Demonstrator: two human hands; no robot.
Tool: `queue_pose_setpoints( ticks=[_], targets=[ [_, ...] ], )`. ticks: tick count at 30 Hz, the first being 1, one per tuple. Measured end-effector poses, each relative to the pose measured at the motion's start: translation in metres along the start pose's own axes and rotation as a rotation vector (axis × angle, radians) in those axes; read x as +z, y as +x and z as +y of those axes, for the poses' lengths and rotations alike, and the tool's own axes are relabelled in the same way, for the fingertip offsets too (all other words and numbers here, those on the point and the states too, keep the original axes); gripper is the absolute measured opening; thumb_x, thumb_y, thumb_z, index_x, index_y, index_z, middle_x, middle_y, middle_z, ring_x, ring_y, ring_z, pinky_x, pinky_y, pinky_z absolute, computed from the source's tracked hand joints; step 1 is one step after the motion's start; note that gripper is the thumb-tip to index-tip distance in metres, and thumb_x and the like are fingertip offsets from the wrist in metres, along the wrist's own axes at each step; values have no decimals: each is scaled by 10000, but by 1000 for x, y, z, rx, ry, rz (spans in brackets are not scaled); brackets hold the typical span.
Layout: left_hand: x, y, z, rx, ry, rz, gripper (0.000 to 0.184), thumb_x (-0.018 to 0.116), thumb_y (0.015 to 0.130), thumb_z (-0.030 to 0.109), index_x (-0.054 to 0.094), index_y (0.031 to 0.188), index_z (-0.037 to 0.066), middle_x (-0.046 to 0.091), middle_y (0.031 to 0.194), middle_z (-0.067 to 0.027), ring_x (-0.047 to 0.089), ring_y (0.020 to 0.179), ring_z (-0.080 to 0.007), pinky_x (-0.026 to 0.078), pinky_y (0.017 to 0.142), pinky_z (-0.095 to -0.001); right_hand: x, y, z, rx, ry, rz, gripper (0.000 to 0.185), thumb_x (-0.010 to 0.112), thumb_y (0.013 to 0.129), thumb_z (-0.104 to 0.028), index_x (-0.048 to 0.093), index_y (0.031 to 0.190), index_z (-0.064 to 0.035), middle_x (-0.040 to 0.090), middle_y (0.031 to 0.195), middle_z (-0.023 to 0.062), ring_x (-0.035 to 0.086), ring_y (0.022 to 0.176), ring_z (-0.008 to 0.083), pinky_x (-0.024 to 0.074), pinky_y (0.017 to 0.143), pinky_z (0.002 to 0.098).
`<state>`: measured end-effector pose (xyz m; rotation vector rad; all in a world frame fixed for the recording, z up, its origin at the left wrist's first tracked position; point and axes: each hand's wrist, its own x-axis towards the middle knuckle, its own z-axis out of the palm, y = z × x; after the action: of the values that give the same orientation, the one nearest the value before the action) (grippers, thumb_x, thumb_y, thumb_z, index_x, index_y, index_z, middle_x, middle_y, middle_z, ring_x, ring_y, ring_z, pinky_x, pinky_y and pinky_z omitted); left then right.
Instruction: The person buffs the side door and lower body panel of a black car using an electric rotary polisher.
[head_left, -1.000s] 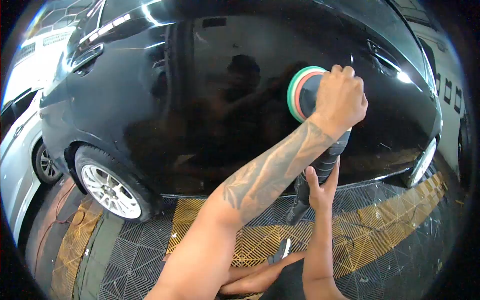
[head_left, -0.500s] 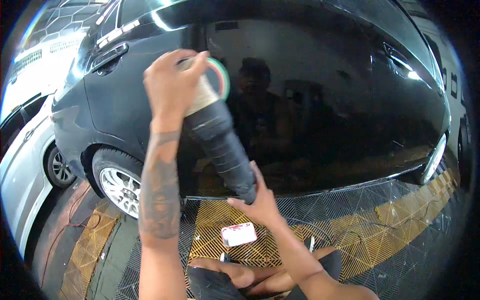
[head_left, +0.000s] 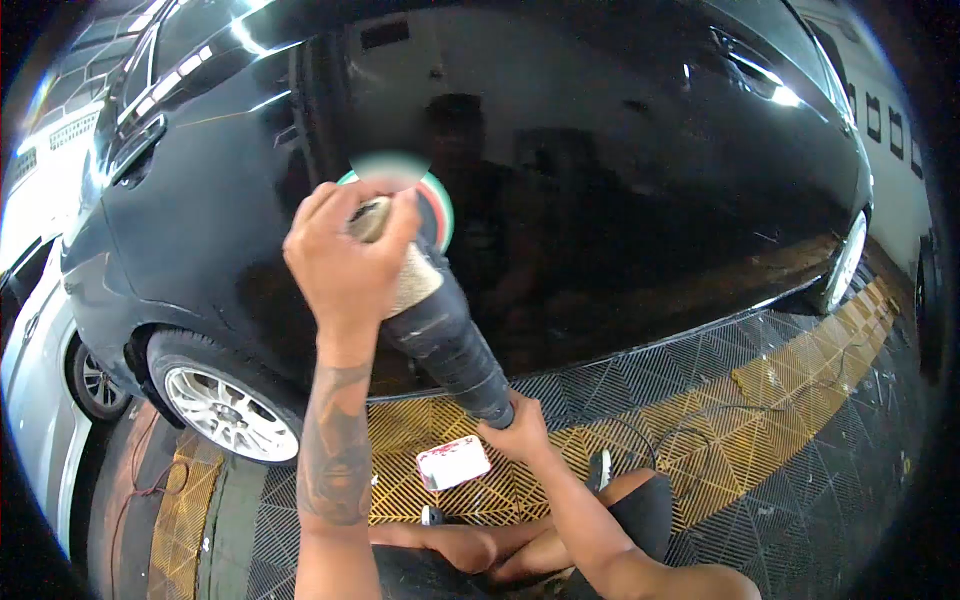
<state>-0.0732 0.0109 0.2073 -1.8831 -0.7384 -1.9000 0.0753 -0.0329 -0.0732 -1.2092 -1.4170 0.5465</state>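
Note:
A black polisher (head_left: 450, 335) slants in front of the black car door (head_left: 620, 220). My left hand (head_left: 345, 245) is closed around its head, where a beige wrap shows. At the rear end, my right hand (head_left: 520, 428) is wrapped round the black grip. The round pad (head_left: 441, 205) with a green and red edge faces the door, and its upper part is blurred; my left hand hides much of it. Whether the pad touches the paint, I cannot tell.
A white and red box-like item (head_left: 453, 463) lies on the yellow and black grid floor (head_left: 720, 440) by my crossed legs. A dark cable (head_left: 640, 430) runs along the right. The car's white-rimmed wheel (head_left: 230, 412) and a pale car (head_left: 40, 380) stand at left.
My view has turned, and the car appears tilted and shifted left. The polisher's head, with my left hand on it, has come lower in view. Both hands keep their grip.

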Motion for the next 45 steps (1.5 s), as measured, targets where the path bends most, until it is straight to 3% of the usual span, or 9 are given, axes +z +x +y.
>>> queue_pose_setpoints(
  ticks=[2,9,15,20,32,38,40,41,45],
  targets=[
    [30,-6,22,67,-40,-7,177,820,775,191,745,827,39,693,785,-93,684,720,-232,523,705,-333,-20,-9,20,77,11,73,480,790,684,-221,684,1064,53,755,887,188,746,808,247,571,771,383],
    [138,-26,111,213,-256,-9,158,831,706,205,729,727,86,692,786,-76,670,756,-281,540,725,-387,-78,-29,54,265,142,395,333,811,657,-190,688,869,35,734,824,104,683,716,206,539,694,351],
    [221,-37,187,225,-491,-150,203,826,732,254,750,764,68,675,769,-118,659,735,-317,519,687,-427,-115,-31,102,218,605,427,260,737,721,10,674,972,-7,713,886,69,662,728,178,530,661,340],
    [253,-58,203,132,-870,-586,215,809,762,208,752,884,41,715,858,-177,696,819,-365,546,769,-430,-119,-35,122,154,815,390,314,695,713,111,664,1001,-10,683,841,73,633,649,170,504,594,322],
    [148,-53,109,-31,-731,-323,227,834,760,218,771,893,45,730,749,-112,721,682,-225,546,639,-315,-56,-32,100,257,531,301,272,786,726,-40,656,964,-30,705,909,57,658,758,161,536,710,342],
    [64,-40,37,-105,-668,-246,177,807,786,155,766,897,23,743,795,-87,711,725,-164,555,703,-299,-5,-19,84,237,275,174,331,796,694,-133,673,972,-2,695,859,55,632,745,155,521,697,332],
    [36,-36,13,-123,-599,-244,172,790,817,146,764,910,5,758,861,-91,709,790,-144,563,768,-296,27,-14,122,74,58,217,338,805,692,-139,693,973,12,719,862,79,659,762,161,542,732,337],
    [23,-34,1,-129,-548,-226,173,784,826,145,761,914,-2,760,885,-97,706,815,-142,562,780,-299,18,-8,56,192,167,69,350,810,692,-157,702,973,22,743,882,113,694,784,190,559,760,347],
    [-22,-38,-41,-215,-549,-126,155,771,820,95,750,923,-20,760,906,-105,716,837,-162,559,804,-298,36,7,3,273,72,-105,640,866,643,-329,662,1102,68,712,1056,251,702,958,319,549,875,410]
  ],
)
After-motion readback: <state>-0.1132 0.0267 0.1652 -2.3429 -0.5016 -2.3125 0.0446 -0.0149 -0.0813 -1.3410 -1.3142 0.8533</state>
